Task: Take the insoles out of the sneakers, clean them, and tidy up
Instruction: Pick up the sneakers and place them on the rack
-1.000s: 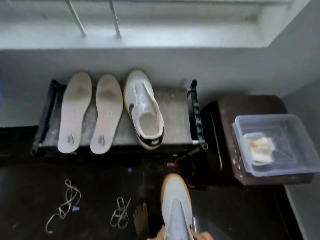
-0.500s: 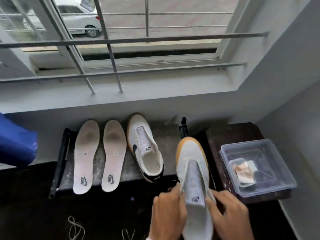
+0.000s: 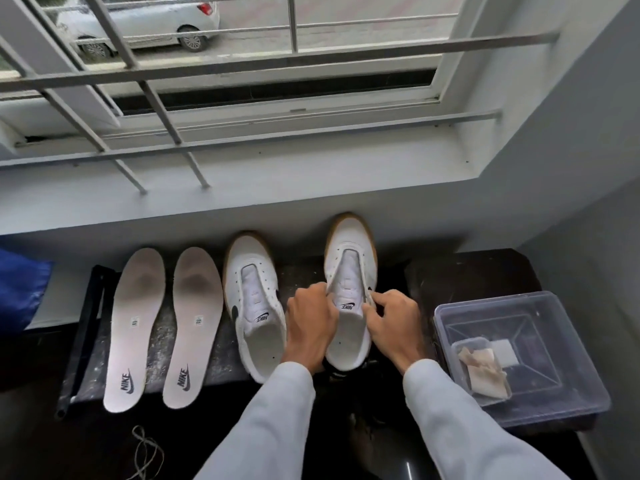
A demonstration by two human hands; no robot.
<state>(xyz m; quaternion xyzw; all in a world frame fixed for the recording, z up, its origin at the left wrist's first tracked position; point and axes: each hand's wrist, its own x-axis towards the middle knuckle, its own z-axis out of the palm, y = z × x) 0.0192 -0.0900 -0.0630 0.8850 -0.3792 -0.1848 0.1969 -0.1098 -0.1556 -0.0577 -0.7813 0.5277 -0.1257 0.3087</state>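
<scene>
We are gripping the white leather gum-soled sneaker [image 3: 349, 271] between our left hand [image 3: 311, 323] and right hand [image 3: 394, 323], each pinching its soft collar; it is sitting on the dark table [image 3: 225, 362], seeming light and pliable.

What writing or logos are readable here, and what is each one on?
"NIKE": heel end of the left insole.
"NIKE": heel end of the right insole.
"NIKE": tongue of the left sneaker.
"NIKE": tongue of the right sneaker.
Small tags at mid-insole: too small to read.
</scene>
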